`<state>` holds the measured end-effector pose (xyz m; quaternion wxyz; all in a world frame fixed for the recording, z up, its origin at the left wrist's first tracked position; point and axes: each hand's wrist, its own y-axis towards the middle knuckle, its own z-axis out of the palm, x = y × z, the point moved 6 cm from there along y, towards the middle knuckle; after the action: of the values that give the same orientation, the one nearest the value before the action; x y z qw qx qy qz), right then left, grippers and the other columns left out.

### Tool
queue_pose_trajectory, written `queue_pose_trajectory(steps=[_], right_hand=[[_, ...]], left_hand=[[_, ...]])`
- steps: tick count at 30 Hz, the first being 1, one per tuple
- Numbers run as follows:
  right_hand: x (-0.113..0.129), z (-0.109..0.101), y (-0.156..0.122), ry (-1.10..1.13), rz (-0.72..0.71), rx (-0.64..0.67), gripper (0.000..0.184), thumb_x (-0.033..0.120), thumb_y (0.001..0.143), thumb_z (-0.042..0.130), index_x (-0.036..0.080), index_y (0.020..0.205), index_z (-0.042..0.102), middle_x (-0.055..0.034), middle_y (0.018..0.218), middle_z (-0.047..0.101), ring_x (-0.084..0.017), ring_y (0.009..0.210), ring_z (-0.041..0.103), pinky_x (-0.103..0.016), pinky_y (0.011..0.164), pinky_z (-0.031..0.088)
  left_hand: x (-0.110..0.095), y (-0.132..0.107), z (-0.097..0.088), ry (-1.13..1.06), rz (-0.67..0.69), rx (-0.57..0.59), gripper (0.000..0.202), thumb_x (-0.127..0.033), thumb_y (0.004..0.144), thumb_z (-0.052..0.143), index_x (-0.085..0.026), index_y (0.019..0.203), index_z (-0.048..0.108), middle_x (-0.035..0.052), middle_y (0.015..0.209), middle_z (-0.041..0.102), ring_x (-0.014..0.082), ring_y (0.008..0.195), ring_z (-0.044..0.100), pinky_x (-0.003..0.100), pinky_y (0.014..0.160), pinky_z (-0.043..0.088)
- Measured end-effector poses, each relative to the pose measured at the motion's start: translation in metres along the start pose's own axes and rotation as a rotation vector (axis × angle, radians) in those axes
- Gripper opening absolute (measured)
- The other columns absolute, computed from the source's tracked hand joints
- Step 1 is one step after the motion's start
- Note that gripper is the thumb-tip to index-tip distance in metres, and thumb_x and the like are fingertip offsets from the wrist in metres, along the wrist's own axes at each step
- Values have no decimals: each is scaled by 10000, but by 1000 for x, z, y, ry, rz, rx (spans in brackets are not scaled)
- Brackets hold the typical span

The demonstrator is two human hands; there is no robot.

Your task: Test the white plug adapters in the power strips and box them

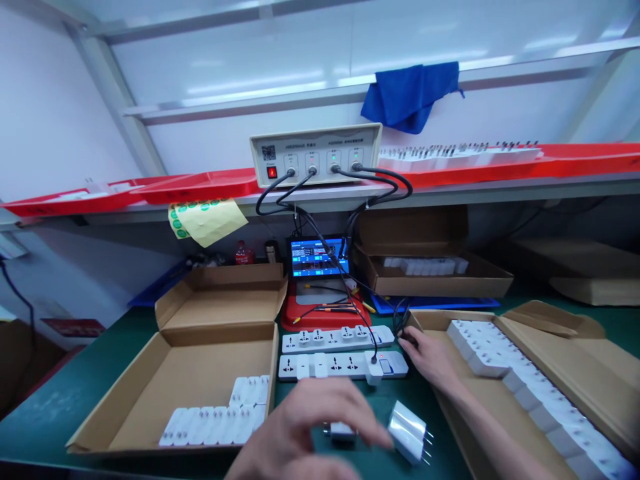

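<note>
My left hand (295, 437) is low at the bottom middle with its fingers stretched to the right, over a small white charger (343, 430) on the green mat. Just past its fingertips lies a white plug-in charger (407, 432) with metal prongs pointing right. My right hand (430, 357) reaches in from the lower right, its fingertips against a black cable bundle (403, 330). It sits beside two white power strips (335, 353), and the nearer strip has a white plug in it. An open cardboard box (530, 360) of white chargers lies under my right forearm.
On the left, an open cardboard box (175, 373) holds rows of white chargers. At the back stand a small screen (319, 258) on a red stand and a beige tester (315, 155) with black leads on a shelf. Red trays line that shelf, and a blue cloth (410, 97) hangs above.
</note>
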<state>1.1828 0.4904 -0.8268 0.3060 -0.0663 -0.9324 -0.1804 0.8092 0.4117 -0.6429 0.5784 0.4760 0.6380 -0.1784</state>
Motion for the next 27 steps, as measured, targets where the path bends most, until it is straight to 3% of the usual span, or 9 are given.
queue_pose_trajectory(steps=[2, 4, 8, 11, 18, 27], right_hand=[[-2, 0, 0, 1, -4, -10, 288, 515, 962, 558, 295, 986, 742, -88, 1037, 879, -348, 974, 813, -416, 765, 579], [-3, 0, 1, -4, -6, -17, 287, 518, 963, 553, 300, 989, 737, -81, 1037, 878, -347, 971, 814, -415, 764, 580], [-3, 0, 0, -29, -7, -10, 301, 514, 974, 535, 298, 998, 743, -88, 1060, 881, -351, 980, 816, -418, 754, 575], [-3, 1, 0, -46, -7, -5, 313, 513, 978, 530, 297, 1014, 753, -90, 1069, 882, -351, 984, 817, -416, 750, 572], [-3, 2, 0, -30, -18, 1, 312, 530, 979, 529, 299, 984, 739, -88, 1043, 880, -345, 965, 819, -410, 739, 575], [-5, 3, 0, -12, -10, 6, 299, 535, 968, 533, 307, 970, 726, -84, 983, 875, -351, 933, 817, -418, 744, 571]], left_hand=[[15, 25, -8, 193, 13, -170, 356, -589, 935, 846, -291, 1124, 890, 98, 1092, 848, 277, 1034, 778, 398, 956, 604], [44, 42, -10, 322, -42, -264, 238, -444, 957, 821, -258, 1097, 869, 107, 1084, 836, 283, 1039, 755, 408, 953, 583], [111, 58, -2, 402, -156, -323, 232, -350, 934, 791, -247, 1138, 832, 106, 1120, 813, 287, 1048, 741, 435, 983, 590], [142, 68, 6, 402, -164, -338, 338, -304, 909, 792, -250, 1243, 806, 111, 1218, 793, 296, 1120, 731, 464, 1055, 600], [171, 96, 19, 381, -142, -375, 451, -256, 901, 796, -227, 1349, 762, 152, 1382, 755, 340, 1296, 692, 536, 1216, 549], [193, 114, 33, 378, -168, -363, 222, -253, 865, 832, -242, 1078, 771, 120, 1196, 781, 336, 1191, 717, 518, 1176, 563]])
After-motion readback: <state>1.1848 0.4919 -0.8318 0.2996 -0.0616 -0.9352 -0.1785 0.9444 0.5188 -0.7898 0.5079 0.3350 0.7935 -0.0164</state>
